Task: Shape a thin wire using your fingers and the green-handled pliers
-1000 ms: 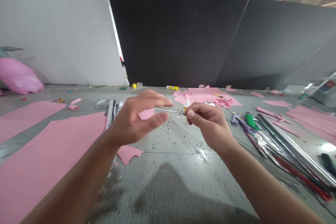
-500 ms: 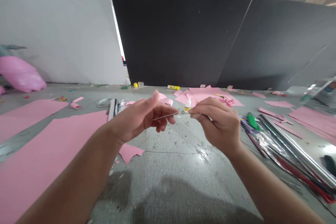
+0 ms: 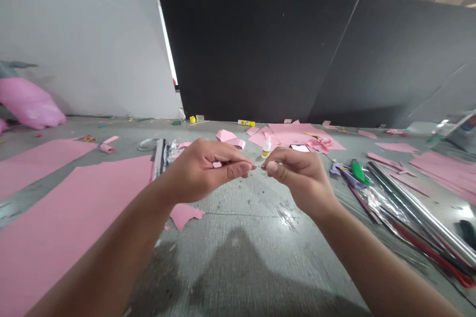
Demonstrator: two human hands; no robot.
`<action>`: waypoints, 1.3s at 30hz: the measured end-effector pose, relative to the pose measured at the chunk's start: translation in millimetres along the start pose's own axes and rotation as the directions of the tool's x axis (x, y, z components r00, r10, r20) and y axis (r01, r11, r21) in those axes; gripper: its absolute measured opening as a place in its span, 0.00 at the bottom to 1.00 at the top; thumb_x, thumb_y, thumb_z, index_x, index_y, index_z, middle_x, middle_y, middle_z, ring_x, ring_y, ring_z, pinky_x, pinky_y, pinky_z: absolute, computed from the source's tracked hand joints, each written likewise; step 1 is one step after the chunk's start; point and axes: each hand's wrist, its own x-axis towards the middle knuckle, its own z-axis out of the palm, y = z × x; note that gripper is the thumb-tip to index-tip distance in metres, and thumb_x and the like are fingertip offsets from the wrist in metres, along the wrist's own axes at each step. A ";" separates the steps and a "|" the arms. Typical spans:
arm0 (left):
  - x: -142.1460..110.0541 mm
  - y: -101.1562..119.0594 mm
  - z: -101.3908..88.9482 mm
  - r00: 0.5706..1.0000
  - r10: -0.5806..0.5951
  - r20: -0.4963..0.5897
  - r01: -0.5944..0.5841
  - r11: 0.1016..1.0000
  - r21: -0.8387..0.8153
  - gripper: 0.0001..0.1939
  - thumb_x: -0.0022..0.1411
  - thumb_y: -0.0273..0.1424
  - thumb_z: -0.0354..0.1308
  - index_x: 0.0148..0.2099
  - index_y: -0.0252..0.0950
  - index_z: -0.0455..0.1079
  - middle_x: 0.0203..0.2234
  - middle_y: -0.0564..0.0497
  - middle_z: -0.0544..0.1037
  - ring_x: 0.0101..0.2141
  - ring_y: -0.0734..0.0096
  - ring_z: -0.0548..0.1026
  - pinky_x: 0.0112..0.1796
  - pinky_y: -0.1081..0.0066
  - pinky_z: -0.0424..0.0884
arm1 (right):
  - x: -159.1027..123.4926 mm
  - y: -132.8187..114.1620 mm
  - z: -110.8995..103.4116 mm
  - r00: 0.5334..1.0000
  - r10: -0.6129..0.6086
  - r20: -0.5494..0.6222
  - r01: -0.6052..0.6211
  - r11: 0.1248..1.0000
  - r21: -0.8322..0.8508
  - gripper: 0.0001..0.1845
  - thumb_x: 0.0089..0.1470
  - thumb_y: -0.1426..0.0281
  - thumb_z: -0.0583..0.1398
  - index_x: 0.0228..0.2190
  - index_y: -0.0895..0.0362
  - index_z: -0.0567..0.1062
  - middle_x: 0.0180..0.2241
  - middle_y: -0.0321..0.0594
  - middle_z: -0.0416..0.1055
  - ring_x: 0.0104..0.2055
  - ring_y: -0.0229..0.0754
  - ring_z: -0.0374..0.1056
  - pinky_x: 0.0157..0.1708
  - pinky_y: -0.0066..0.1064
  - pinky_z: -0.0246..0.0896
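Above the grey table, my left hand [image 3: 203,171] is closed, thumb pressed against the fingers on a thin wire [image 3: 254,166]. Only a short tip of it shows past the fingertips. Facing it across a narrow gap, my right hand [image 3: 301,173] is pinched, with a tiny bit of thin material showing at its fingertips; whether this is the same wire I cannot tell. Just behind the gap stands a small glue bottle [image 3: 267,147] with a white nozzle and yellow label, upright on the table.
Large pink sheets [image 3: 82,208] cover the left side, and pink scraps [image 3: 186,215] lie around. At right are silver foil rolls [image 3: 416,208] and a green-handled tool [image 3: 359,172]. A yellow glue stick [image 3: 246,123] lies before the black panel [image 3: 253,49]. A phone [image 3: 299,148] lies behind my right hand.
My left hand has turned and closed, its thumb coming down onto the fingers over the thin wire. The wire's length across the palm is now hidden. My right hand stays pinched, slightly lower.
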 end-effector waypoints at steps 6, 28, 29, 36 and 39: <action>-1.2 2.8 0.5 0.947 0.319 -0.036 -0.265 0.842 0.469 0.08 0.63 0.34 0.58 0.42 0.47 0.77 0.33 0.53 0.81 0.40 0.63 0.75 0.47 0.60 0.66 | 5.4 4.0 0.4 0.879 0.403 0.256 -0.476 0.779 0.408 0.12 0.48 0.65 0.64 0.19 0.56 0.71 0.17 0.32 0.59 0.23 0.36 0.56 0.27 0.34 0.55; -0.9 -11.4 -14.5 0.901 -0.184 0.393 0.293 0.926 -0.238 0.11 0.63 0.38 0.58 0.39 0.39 0.79 0.28 0.49 0.81 0.29 0.73 0.76 0.32 0.73 0.74 | 4.9 5.4 -7.2 0.867 -0.452 0.210 0.499 0.789 -0.358 0.06 0.58 0.75 0.60 0.32 0.53 0.76 0.29 0.34 0.74 0.34 0.37 0.69 0.37 0.36 0.61; -0.7 -10.7 -14.0 0.907 -0.188 0.377 0.282 0.936 -0.211 0.11 0.62 0.37 0.59 0.39 0.39 0.79 0.27 0.50 0.81 0.28 0.73 0.76 0.31 0.74 0.74 | 4.9 5.7 -6.9 0.867 -0.456 0.201 0.499 0.786 -0.365 0.06 0.58 0.75 0.60 0.31 0.53 0.76 0.29 0.34 0.74 0.34 0.37 0.69 0.38 0.36 0.61; -2.3 0.0 -10.3 0.988 -0.035 0.149 0.012 0.989 0.148 0.10 0.63 0.35 0.58 0.34 0.36 0.78 0.26 0.53 0.81 0.28 0.76 0.76 0.29 0.76 0.69 | 1.1 5.1 -3.7 0.971 -0.214 0.105 0.233 0.948 -0.217 0.06 0.57 0.70 0.61 0.28 0.54 0.76 0.27 0.34 0.72 0.30 0.36 0.65 0.32 0.33 0.58; -3.0 4.8 -10.2 0.971 0.212 0.114 -0.240 0.858 0.455 0.11 0.66 0.33 0.55 0.38 0.37 0.78 0.27 0.52 0.81 0.30 0.73 0.76 0.36 0.71 0.69 | 0.3 10.2 1.9 0.990 0.118 0.072 -0.122 0.991 0.056 0.10 0.55 0.65 0.62 0.24 0.55 0.74 0.23 0.34 0.67 0.28 0.36 0.61 0.30 0.33 0.56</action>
